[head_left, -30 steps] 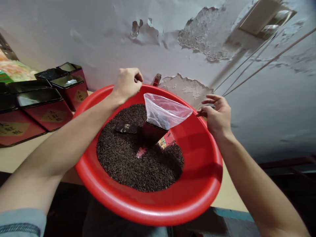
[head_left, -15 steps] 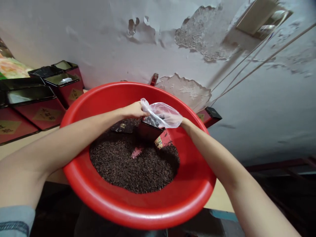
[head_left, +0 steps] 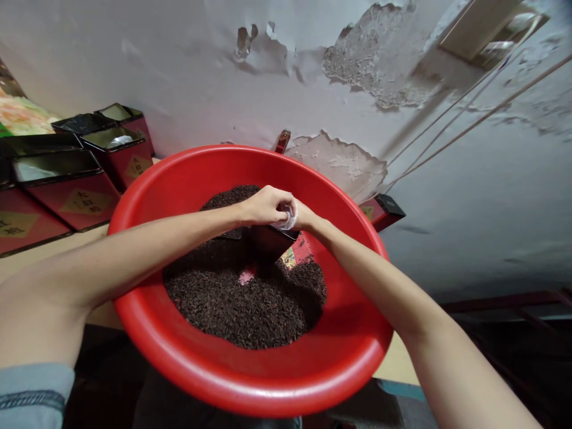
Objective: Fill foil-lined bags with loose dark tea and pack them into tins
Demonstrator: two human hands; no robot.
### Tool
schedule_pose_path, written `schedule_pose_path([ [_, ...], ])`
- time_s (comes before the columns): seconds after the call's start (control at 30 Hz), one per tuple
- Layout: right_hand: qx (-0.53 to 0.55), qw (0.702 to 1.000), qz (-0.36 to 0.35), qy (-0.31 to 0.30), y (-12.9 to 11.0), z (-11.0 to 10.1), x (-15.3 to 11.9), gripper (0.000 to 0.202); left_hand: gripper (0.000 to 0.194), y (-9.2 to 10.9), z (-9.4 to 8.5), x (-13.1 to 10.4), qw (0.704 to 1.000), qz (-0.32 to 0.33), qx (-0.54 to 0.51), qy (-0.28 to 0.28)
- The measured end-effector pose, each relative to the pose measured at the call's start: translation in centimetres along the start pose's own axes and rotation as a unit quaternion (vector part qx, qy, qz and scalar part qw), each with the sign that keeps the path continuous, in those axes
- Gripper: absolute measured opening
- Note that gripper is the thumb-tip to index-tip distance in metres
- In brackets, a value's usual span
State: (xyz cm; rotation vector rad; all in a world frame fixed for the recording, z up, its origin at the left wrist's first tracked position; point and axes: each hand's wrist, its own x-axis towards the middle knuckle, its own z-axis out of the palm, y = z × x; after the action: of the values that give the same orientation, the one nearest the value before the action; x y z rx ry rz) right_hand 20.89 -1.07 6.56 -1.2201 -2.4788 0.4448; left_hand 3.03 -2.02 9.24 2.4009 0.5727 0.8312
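Over the big red basin (head_left: 357, 333), my left hand (head_left: 268, 205) is closed on a clear plastic bag (head_left: 288, 219), its fingers curled into the bunched film. Against it lies my right hand (head_left: 302, 214), at the mouth of a dark tin (head_left: 270, 241); its fingers are hidden by the left hand, the bag and the tin. The tin stands tilted among dark, dry, short-cut leaves (head_left: 241, 310) that look like loose tea. A red panel with a gold pattern (head_left: 290, 256) shows beside the tin, partly covered by leaves.
Several red and black tins (head_left: 89, 199) stand open on the left of the pale table (head_left: 49, 247), some with plastic inside. Another red tin (head_left: 384, 211) is behind the basin at right. A peeling wall (head_left: 187, 77) with cords (head_left: 469, 131) rises close behind.
The plastic bag, spread around my right hand before, is now bunched small at the tin's mouth. My left hand has moved right to meet the right hand, which has shifted left and down.
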Motion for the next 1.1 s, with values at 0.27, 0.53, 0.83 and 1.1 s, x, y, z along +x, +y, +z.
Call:
schedule_pose_path([
  [0.27, -0.274, 0.951, 0.114, -0.084, -2.8, -1.6, -0.5, 0.040, 0.031, -0.8, -0.3, -0.7, 1.000, 0.006, -0.002, 0.006],
  [0.53, -0.378, 0.868, 0.320, -0.023, -2.1, -2.5, 1.0, 0.042, 0.047, -0.3, -0.5, -0.8, 0.975, -0.174, 0.058, 0.125],
  [0.83, -0.390, 0.839, 0.377, -0.029, -4.8, -2.0, 0.7, 0.041, 0.099, 0.9, 3.6, -2.5, 0.951, -0.231, 0.202, -0.041],
  [1.1, -0.381, 0.863, 0.331, -0.009, -4.7, -2.2, -2.1, 0.037, 0.088, -1.6, 2.4, -1.4, 0.950, -0.171, 0.244, -0.093],
])
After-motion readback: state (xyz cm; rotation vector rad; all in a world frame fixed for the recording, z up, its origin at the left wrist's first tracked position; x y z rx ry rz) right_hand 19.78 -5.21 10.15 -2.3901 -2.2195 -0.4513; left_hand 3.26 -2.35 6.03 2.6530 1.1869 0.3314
